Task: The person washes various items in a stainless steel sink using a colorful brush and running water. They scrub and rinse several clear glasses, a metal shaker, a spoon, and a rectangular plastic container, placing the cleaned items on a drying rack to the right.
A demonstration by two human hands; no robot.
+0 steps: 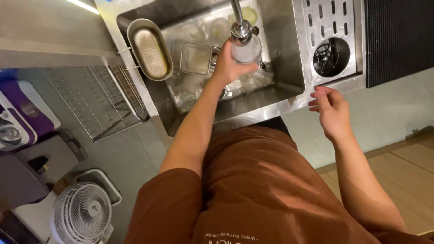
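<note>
1. The clear cup (246, 50) sits under the faucet (238, 20), over the sink's (289, 58) far right part. It looks light, wet, probably slippery and breakable; its side wall is the safest hold.
2. The left hand (228, 68) is wrapped around the cup from its near side, fingers closed on it.
3. The right hand (332, 110) hovers loosely open, holding nothing, just off the sink's near right corner.
4. Below the cup lie a square container (196, 58) and other clear ware; an oval strainer basket (150, 49) hangs at the left rim; a round rinser (331, 56) sits right.
</note>
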